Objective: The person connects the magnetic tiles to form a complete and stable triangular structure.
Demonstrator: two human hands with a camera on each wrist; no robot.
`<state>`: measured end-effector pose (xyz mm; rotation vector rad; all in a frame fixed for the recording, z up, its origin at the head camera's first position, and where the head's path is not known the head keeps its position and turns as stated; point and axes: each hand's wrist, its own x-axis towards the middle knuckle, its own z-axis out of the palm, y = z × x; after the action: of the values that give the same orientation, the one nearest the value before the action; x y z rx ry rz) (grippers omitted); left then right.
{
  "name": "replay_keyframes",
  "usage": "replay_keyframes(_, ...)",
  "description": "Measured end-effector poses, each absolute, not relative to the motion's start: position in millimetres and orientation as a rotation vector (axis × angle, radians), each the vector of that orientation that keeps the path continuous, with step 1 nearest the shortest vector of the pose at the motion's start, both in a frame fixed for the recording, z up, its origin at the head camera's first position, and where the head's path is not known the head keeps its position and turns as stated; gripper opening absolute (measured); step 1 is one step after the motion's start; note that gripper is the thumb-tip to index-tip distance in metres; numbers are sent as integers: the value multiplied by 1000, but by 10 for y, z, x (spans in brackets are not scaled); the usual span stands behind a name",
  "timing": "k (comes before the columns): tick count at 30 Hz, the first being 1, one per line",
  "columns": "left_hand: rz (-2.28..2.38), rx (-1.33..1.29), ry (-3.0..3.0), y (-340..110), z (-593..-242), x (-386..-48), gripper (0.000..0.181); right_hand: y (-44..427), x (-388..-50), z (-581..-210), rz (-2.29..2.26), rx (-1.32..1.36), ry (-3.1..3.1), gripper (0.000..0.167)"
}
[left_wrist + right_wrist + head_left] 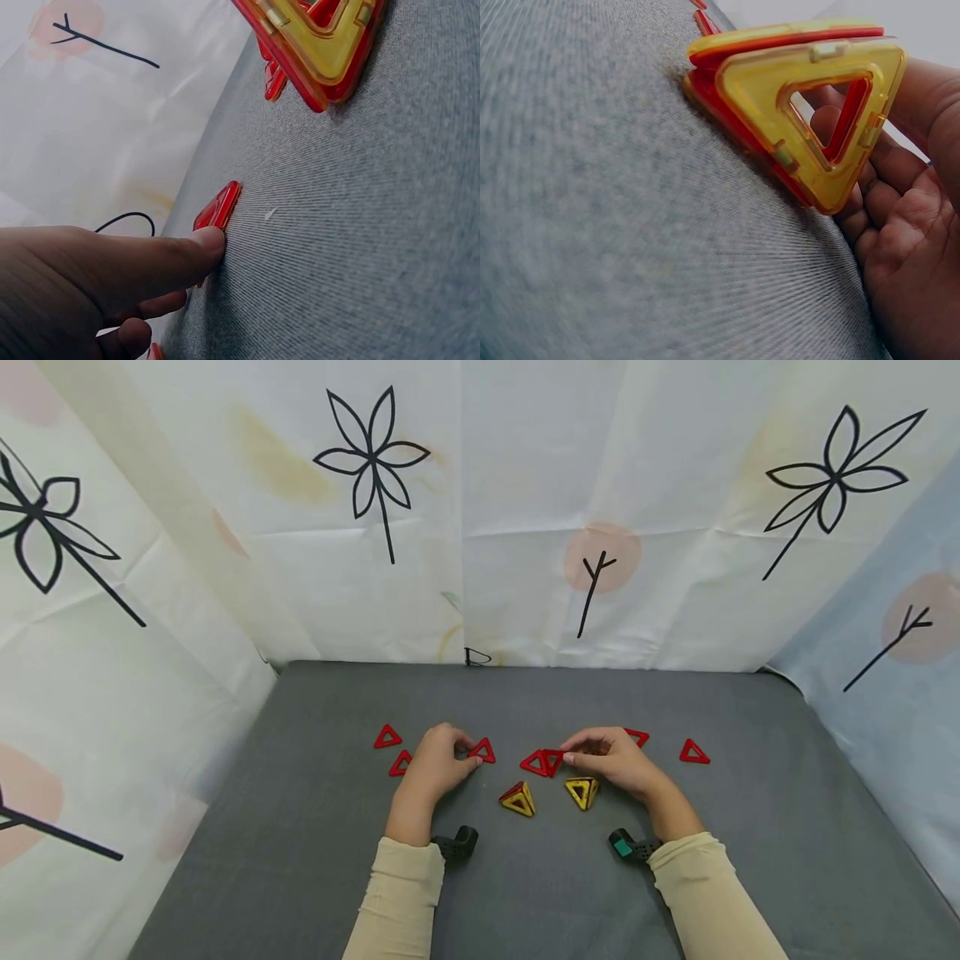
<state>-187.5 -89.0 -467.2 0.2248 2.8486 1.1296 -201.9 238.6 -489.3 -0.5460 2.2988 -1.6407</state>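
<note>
In the head view my left hand [442, 762] pinches a red triangular magnetic tile [483, 751] between thumb and fingers. The left wrist view shows the thumb pressed on that red tile [219, 208] at the cloth. My right hand [611, 756] has thumb and forefinger at the corner of a red triangular tile [553, 763], which it seems to pinch. Touching this one is another red tile [534, 762] on its left. Nearer me stand two small red-and-yellow pyramids, a left one [517, 800] and a right one [582, 792]. In the right wrist view the right pyramid [847, 176] covers the fingertips.
Two red tiles, a far one [387, 737] and a near one [400, 764], lie left of the left hand. Beyond the right hand is a partly covered red tile [637, 737], with another tile [694, 752] farther right. Grey cloth [540, 893] covers the table; patterned curtains surround it.
</note>
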Motion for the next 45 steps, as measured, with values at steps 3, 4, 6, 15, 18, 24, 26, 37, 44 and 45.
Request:
replay_keyframes(3, 1139, 221, 2841, -876, -4673, -1868, 19, 2388, -2021, -4905, -1645, -541, 2301, 20)
replay_keyframes(4, 1148, 218, 2836, -871, -4674, -1866, 18, 2392, -2021, -4913, -1645, -543, 2302, 20)
replay_keyframes(6, 1171, 210, 2817, -860, -4678, -1862, 16, 2396, -2018, -4927, -1643, -542, 2306, 19)
replay_keyframes(15, 1264, 330, 2756, -809, -4704, -1883, 14, 2410, -1997, -4944, -1650, -545, 2302, 18)
replay_keyframes(18, 1306, 370, 2765, -777, -4706, -1895, 14, 2415, -2019, -4940, -1653, -570, 2308, 19)
replay_keyframes(24, 1371, 404, 2752, -687, -4738, -1901, 17, 2412, -2026, -4931, -1654, -564, 2298, 18)
replay_keyframes(26, 1376, 410, 2748, -651, -4756, -1900, 18, 2408, -2022, -4930, -1655, -559, 2295, 18)
replay_keyframes(37, 1352, 550, 2749, -450, -4773, -1882, 20, 2373, -2039, -4904, -1660, -521, 2299, 20)
replay_keyframes(44, 1349, 576, 2713, -398, -4748, -1857, 23, 2359, -2026, -4884, -1662, -517, 2291, 21)
replay_keyframes(45, 1347, 578, 2712, -395, -4744, -1858, 24, 2358, -2028, -4880, -1661, -516, 2294, 21)
